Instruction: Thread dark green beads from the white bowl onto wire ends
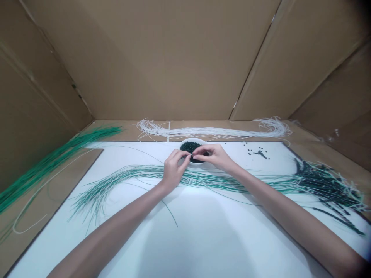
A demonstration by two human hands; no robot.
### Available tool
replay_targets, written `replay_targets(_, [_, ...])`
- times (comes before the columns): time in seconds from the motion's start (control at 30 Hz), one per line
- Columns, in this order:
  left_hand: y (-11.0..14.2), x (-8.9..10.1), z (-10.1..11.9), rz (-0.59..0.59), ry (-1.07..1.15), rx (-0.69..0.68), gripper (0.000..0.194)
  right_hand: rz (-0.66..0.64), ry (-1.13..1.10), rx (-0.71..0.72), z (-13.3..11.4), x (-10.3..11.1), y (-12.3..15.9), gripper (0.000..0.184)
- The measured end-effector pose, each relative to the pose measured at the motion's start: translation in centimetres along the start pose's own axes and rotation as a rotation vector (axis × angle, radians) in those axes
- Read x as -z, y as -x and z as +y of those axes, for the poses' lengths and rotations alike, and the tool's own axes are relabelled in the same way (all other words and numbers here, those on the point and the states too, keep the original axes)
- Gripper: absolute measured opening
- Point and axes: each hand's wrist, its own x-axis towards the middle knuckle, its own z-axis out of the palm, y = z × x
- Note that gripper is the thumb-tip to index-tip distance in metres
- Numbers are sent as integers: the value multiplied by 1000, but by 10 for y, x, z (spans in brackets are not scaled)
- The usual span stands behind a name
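Over a white bowl of small dark green beads, my two hands meet with their fingertips close together. My left hand is closed in a pinch, and a thin cord runs into it from the left. Thumb and forefinger of my right hand are pinched just beside the left fingertips; what is between them is too small to make out. Below the hands, a long bundle of green and white cords lies across the white board, partly hidden by my forearms.
Dark beaded strands bunch at the bundle's right end. Loose dark beads are scattered right of the bowl. White cords lie behind it, and more green cords at the left. Cardboard walls enclose the back and sides.
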Motion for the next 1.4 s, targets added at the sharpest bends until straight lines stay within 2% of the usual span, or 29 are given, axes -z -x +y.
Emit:
replay_targets(0.5, [0, -1, -2, -28, 18, -12, 11, 31, 36, 92, 1, -6, 2, 16])
replay_targets(0.67, [0, -1, -2, -29, 27, -7, 10, 59, 127, 102, -2, -7, 3, 11])
replay_targets(0.97, [0, 2, 1, -17, 23, 18, 10, 88, 269, 226, 3, -4, 2, 13])
replay_targets(1.4, [0, 0, 0, -8, 25, -17, 10, 86, 168, 150, 0, -4, 3, 13])
